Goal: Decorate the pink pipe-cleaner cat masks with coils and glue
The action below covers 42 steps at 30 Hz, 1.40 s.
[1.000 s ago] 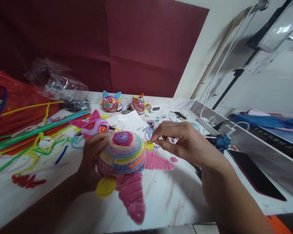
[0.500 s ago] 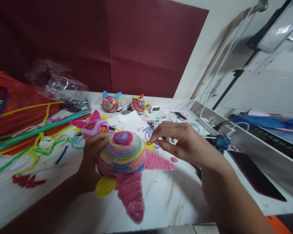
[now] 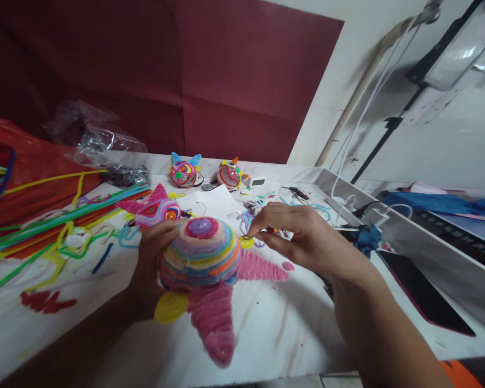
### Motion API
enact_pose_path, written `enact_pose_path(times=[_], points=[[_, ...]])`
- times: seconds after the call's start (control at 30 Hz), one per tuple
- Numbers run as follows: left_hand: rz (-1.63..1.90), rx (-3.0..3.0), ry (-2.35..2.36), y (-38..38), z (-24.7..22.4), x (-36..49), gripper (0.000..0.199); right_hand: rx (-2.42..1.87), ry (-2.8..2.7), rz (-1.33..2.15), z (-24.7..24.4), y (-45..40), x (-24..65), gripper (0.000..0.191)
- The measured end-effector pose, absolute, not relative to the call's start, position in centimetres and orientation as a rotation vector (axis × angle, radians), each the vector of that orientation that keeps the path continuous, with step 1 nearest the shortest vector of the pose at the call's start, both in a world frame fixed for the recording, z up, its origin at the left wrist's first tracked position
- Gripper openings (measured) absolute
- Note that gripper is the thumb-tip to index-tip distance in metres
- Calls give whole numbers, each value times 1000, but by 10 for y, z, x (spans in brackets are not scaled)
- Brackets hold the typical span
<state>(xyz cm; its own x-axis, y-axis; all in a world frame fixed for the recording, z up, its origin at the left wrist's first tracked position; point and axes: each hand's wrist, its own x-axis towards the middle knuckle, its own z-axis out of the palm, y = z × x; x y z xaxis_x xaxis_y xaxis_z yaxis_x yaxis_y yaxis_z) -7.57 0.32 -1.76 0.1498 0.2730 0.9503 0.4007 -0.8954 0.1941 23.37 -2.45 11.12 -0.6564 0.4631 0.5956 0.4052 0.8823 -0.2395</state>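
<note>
A round ball covered in coils of coloured fuzzy stems (image 3: 202, 253), with a purple and red centre on top, is in my left hand (image 3: 149, 269), whose fingers wrap its left side. Two pink cones (image 3: 214, 323) and yellow discs (image 3: 171, 307) stick out from it. Just right of the ball, my right hand (image 3: 289, 231) pinches a thin dark cord (image 3: 246, 237) between thumb and forefinger. Behind the ball lies a similar striped piece with pink points (image 3: 156, 210).
Two finished-looking decorated balls (image 3: 185, 171) stand at the back beside a small white display (image 3: 257, 182). Coloured stems (image 3: 64, 215) and a red bag (image 3: 32, 167) cover the left. A black phone (image 3: 426, 293) lies at right by a grey divider (image 3: 428, 231).
The ball and its lower pink cone have shifted slightly left. My right hand keeps its pinch on the cord in nearly the same place.
</note>
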Motion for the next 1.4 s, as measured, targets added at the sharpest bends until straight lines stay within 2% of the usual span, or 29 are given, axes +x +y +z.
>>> enact_pose_path(times=[0.2,0.37,0.6,0.8,1.0,1.13,1.3,1.4], points=[[-1868,-2294,-712,3,-17,-77,81,-648,-2354,144,113,-26,233,26],[-1738,-2352,-672,6,-12,-83,86,-664,-2361,151,113,-26,233,26],[-1689,-2368,-639,11,-16,-93,111,-678,-2350,181,113,-25,233,27],[-1688,-2389,-683,12,-19,-98,102,-684,-2330,222,114,-27,233,26],[-1686,-2368,-638,15,-20,-97,111,-671,-2332,232,115,-28,232,27],[-1679,-2369,-637,15,-18,-96,102,-682,-2317,274,113,-27,231,25],[-1622,-2368,-568,18,-15,-98,118,-705,-2314,285,111,-27,231,21],[-1620,-2355,-546,20,-16,-101,120,-695,-2312,298,111,-27,231,22]])
